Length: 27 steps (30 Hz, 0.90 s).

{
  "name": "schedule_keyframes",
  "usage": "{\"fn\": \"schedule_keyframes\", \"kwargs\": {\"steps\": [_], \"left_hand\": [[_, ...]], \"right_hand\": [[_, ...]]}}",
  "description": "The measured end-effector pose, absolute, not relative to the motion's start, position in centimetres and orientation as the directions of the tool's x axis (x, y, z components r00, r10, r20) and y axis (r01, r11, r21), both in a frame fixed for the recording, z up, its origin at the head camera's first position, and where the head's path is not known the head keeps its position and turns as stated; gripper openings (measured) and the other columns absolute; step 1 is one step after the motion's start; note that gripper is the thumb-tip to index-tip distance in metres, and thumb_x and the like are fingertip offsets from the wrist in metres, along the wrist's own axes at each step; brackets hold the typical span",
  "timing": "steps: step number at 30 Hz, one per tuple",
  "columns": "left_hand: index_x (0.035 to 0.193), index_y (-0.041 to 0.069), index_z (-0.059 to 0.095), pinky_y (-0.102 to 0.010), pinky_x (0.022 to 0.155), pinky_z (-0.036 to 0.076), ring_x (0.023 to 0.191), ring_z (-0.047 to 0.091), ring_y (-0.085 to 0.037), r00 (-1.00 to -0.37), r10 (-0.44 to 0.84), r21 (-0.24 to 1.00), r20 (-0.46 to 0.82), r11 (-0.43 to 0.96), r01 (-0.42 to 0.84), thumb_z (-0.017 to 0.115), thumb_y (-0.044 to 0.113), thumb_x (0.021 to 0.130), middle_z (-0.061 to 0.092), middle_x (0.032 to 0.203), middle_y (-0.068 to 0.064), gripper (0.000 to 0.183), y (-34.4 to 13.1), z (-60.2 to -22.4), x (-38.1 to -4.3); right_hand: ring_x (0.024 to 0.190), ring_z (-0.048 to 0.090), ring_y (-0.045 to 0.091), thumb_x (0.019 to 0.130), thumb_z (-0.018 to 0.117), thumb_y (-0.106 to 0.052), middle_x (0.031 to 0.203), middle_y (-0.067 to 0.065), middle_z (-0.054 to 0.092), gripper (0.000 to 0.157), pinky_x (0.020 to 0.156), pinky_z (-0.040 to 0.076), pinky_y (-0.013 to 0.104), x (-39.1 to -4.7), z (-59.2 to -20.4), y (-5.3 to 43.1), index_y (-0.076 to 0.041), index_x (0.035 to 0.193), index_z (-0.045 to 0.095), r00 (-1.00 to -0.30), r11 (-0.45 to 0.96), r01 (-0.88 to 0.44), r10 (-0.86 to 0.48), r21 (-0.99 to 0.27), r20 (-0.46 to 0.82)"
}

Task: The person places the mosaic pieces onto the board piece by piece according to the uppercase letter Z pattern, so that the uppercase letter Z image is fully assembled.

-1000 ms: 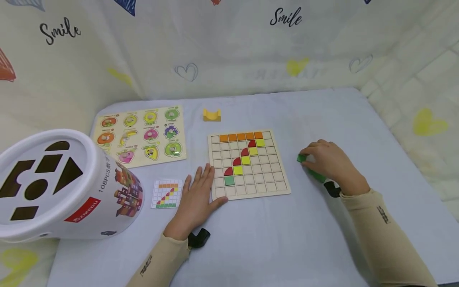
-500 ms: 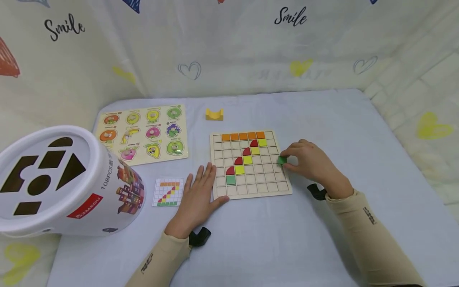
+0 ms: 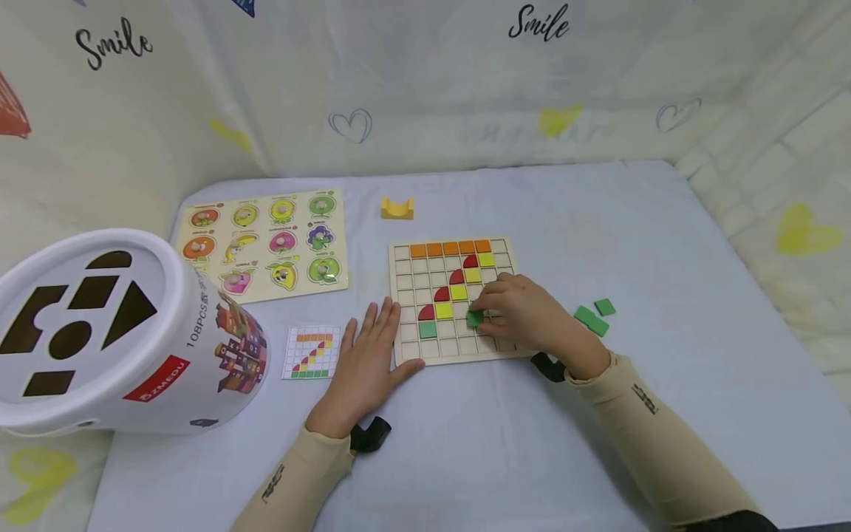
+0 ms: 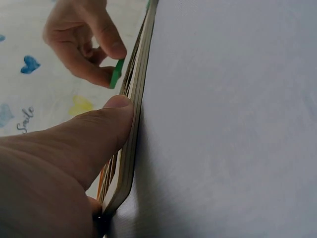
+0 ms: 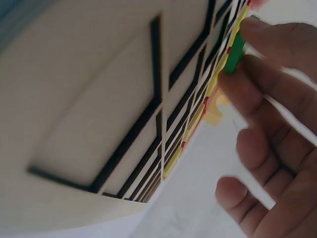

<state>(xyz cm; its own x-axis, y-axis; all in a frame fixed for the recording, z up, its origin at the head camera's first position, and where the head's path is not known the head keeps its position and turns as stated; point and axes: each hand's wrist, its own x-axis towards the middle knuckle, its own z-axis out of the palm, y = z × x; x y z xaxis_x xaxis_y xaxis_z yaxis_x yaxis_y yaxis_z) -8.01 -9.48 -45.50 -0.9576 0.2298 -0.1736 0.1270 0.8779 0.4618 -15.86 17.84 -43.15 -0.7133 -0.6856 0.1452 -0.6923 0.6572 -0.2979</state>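
Observation:
A wooden grid board (image 3: 459,355) lies mid-table. An orange row fills most of its top line, and red quarter-round and yellow square tiles step down diagonally to one green tile (image 3: 428,329) at lower left. My left hand (image 3: 359,369) rests flat with spread fingers at the board's left edge, the thumb at its front corner. Over the board, my right hand (image 3: 525,314) pinches a green square tile (image 5: 236,53) between thumb and fingertip. In the left wrist view that tile is held tilted, close above the board's surface.
Several loose green tiles (image 3: 592,321) lie right of the board. A pattern card (image 3: 311,353) sits left of it, beside a big white bucket (image 3: 153,332) with shaped holes. Behind are a fruit puzzle board (image 3: 262,247) and a yellow arched block (image 3: 397,210).
The right hand has picked up a green tile from the right side and carried it left over the board, uncovering the other loose green tiles. The left hand has stayed put.

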Motion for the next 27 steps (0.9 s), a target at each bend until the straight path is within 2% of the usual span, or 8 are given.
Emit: {"fn": "schedule_keyframes", "kwargs": {"steps": [6,18,27], "left_hand": [[0.167,0.009,0.02,-0.061,0.131,0.004,0.165,0.008,-0.033,-0.958,0.23,0.456,-0.173,0.881,0.129,0.072,0.055,0.093,0.015,0.176,-0.007,0.101,-9.5,-45.5,-8.1],[0.167,0.011,0.02,-0.06,0.132,0.003,0.165,0.006,-0.031,-0.955,0.232,0.449,-0.184,0.884,0.128,0.071,0.057,0.093,0.014,0.177,-0.005,0.101,-9.4,-45.5,-8.1],[0.167,0.011,0.02,-0.06,0.132,0.003,0.165,0.006,-0.032,-0.955,0.227,0.45,-0.193,0.885,0.119,0.071,0.057,0.093,0.014,0.177,-0.006,0.101,-9.6,-45.5,-8.2]], "right_hand": [[0.094,0.065,0.023,0.081,0.087,-0.016,0.096,0.0,0.078,0.02,0.088,0.055,0.041,-15.4,-43.0,15.9,-0.015,0.101,0.083,-0.693,0.647,-0.711,-0.711,-0.275,0.117],[0.098,0.068,0.022,0.083,0.087,-0.023,0.1,0.0,0.077,0.021,0.095,0.056,0.043,-15.3,-42.6,13.8,-0.017,0.103,0.083,-0.648,0.621,-0.758,-0.753,-0.201,0.118],[0.094,0.067,0.02,0.084,0.086,-0.023,0.097,-0.001,0.075,0.017,0.088,0.055,0.04,-15.3,-42.8,14.0,-0.018,0.1,0.083,-0.646,0.623,-0.762,-0.75,-0.179,0.142]]}}
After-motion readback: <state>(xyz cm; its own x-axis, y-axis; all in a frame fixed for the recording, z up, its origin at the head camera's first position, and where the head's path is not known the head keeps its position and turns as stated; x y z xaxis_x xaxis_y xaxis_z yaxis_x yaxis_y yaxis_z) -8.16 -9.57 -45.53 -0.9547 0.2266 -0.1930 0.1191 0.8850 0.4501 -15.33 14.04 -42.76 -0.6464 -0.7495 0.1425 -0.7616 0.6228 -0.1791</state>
